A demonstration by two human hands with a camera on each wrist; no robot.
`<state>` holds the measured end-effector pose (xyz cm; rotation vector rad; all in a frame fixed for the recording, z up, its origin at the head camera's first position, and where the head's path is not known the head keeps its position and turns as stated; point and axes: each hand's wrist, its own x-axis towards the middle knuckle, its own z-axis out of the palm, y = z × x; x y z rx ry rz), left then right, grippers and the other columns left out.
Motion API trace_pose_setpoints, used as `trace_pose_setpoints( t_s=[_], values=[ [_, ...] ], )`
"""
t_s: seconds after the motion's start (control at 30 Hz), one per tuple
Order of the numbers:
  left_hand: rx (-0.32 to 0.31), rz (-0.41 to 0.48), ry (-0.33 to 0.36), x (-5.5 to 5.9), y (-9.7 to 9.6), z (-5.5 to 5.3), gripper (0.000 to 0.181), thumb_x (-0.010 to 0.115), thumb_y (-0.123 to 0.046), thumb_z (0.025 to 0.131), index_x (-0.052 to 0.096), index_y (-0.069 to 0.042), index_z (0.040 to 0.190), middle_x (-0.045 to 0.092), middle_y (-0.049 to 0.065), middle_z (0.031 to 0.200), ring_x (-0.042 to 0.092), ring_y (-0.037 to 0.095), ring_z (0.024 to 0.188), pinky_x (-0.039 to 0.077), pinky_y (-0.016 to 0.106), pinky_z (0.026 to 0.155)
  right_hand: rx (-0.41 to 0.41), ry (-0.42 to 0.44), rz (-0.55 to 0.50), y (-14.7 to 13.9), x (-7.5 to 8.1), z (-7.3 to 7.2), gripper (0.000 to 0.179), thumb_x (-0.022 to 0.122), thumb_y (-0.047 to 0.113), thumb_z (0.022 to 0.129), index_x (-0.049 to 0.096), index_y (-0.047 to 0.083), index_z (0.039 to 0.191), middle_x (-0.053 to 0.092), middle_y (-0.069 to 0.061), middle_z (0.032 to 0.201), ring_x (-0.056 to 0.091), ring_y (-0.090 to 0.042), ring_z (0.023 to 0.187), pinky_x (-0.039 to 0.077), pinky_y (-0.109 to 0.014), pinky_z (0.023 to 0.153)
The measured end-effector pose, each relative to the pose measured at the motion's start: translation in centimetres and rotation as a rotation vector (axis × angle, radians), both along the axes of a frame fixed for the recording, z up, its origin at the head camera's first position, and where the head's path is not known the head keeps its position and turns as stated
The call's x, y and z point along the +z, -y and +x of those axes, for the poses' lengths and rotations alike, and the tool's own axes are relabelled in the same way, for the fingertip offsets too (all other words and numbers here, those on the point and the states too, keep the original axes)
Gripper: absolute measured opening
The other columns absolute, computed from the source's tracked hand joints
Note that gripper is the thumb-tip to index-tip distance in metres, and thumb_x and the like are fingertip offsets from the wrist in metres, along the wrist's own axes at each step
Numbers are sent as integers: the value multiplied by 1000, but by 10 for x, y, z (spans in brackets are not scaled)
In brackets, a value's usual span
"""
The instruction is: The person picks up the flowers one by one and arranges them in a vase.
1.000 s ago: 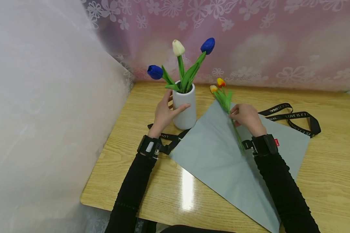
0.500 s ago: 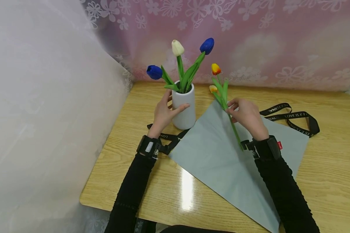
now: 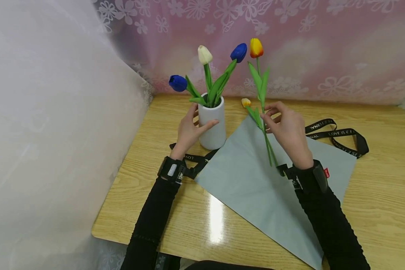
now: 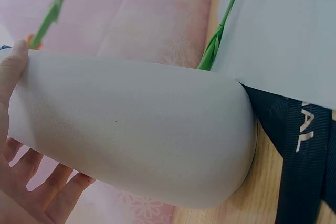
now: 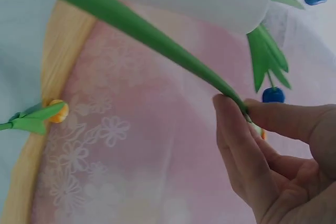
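My left hand [image 3: 190,130] holds a white vase [image 3: 212,131], which stands upright on the table. Thumb and fingers lie on opposite sides of it in the left wrist view. Two blue tulips [image 3: 177,83] and a cream tulip [image 3: 205,55] stand in the vase. To the right, my right hand [image 3: 288,131] pinches the green stem of an orange-yellow tulip [image 3: 256,48], raised with its bloom up, just right of the vase. A second yellow-orange tulip [image 5: 58,111] lies on the grey-blue wrapping paper [image 3: 243,180], its bloom past the paper's far corner.
Black lettered ribbon [image 3: 357,144] lies looped beyond the paper's right side, and more ribbon [image 3: 199,159] shows near the vase's base. The wooden table [image 3: 138,180] ends at a pink floral curtain [image 3: 290,48] behind and a white sheet [image 3: 54,131] at left.
My right hand has lifted the orange-yellow tulip from the paper; it has risen and turned upright. The other tulip stays on the paper. My left hand and the vase have not moved.
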<state>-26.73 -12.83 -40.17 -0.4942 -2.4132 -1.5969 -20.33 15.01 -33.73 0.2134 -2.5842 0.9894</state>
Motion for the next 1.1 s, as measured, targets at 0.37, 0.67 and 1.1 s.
trace_pose_setpoints(
  t_s=[0.37,0.67,1.1],
  values=[
    [4,5,-2,1,2,-1,75,82,-33,87,44,-24,150,55,4,147,56,25,130,53,45,101,80,-229,-217,19,10,8,27,71,13,96,68,-2,118,71,-17,99,56,19,70,49,-4,60],
    [-4,6,-6,0,2,-2,71,82,-33,87,46,-21,148,56,5,145,57,26,130,54,46,101,179,-402,-342,37,37,8,28,70,9,96,67,-6,119,70,-15,100,65,7,76,56,-13,66],
    [-3,-11,-10,0,2,-1,71,82,-34,86,47,-21,146,56,5,145,57,27,130,54,46,100,320,-595,-583,79,98,0,23,68,-2,95,65,-5,117,66,4,94,70,-16,80,61,-28,75]
  ],
)
